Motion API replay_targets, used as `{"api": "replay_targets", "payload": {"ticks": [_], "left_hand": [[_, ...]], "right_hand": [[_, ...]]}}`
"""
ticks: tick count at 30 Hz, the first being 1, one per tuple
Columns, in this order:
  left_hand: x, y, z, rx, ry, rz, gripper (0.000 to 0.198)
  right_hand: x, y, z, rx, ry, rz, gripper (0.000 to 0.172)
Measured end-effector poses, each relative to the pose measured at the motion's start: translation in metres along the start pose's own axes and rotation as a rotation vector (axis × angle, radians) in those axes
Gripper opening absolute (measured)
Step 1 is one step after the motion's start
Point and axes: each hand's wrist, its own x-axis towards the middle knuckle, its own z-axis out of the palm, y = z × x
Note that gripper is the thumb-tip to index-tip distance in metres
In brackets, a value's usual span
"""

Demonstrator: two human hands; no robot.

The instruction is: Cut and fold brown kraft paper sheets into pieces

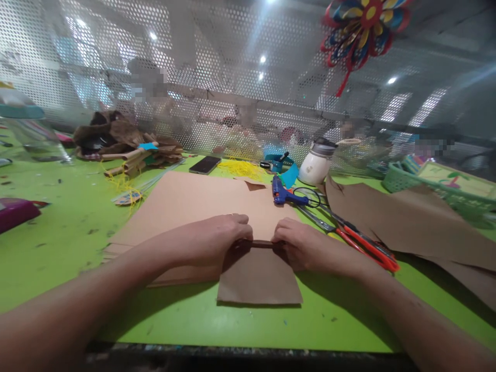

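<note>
A small piece of brown kraft paper (pixel 259 281) lies in front of me, its far edge folded or rolled into a narrow strip. My left hand (pixel 228 232) pinches the left end of that strip, fingers curled over it. At the strip's right end my right hand (pixel 292 240) pinches it the same way. Beneath and beyond the hands is a stack of larger brown paper sheets (pixel 189 201). Just past my right hand lie a blue glue gun (pixel 284 192) and scissors with red-orange handles (pixel 368 248).
More brown sheets (pixel 411 217) spread at right near a green basket (pixel 437 191). A white bottle (pixel 315 163), a phone (pixel 205 165) and yellow shreds (pixel 240 168) stand along the back. Rolled paper pieces (pixel 132 160) are piled at back left. A perforated screen (pixel 217 67) rises behind the table.
</note>
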Motion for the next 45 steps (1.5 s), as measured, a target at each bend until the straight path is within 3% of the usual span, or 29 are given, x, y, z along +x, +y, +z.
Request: {"api": "replay_targets", "payload": {"ticks": [12, 18, 21, 26, 32, 39, 45], "left_hand": [[-0.002, 0.004, -0.015, -0.008, -0.085, -0.058, 0.014], [-0.001, -0.002, -0.013, 0.014, -0.065, -0.069, 0.013], [0.002, -0.005, -0.009, -0.006, -0.044, -0.084, 0.014], [0.003, -0.01, 0.0, -0.047, 0.013, -0.092, 0.016], [0.003, 0.002, 0.002, -0.018, 0.047, -0.202, 0.016], [0.001, 0.001, 0.002, 0.078, 0.008, -0.14, 0.005], [-0.001, -0.005, 0.009, 0.079, 0.053, -0.086, 0.007]], "right_hand": [[-0.001, -0.002, -0.006, 0.048, -0.007, -0.029, 0.02], [-0.002, 0.003, -0.009, 0.128, 0.196, 0.019, 0.019], [0.0, -0.005, -0.011, 0.186, 0.212, 0.065, 0.017], [0.004, -0.012, 0.002, 0.052, 0.136, 0.096, 0.025], [0.006, -0.016, 0.018, -0.035, 0.216, 0.046, 0.01], [0.005, -0.02, 0.02, -0.121, 0.248, 0.035, 0.014], [0.003, -0.02, 0.02, -0.208, 0.228, 0.002, 0.018]]}}
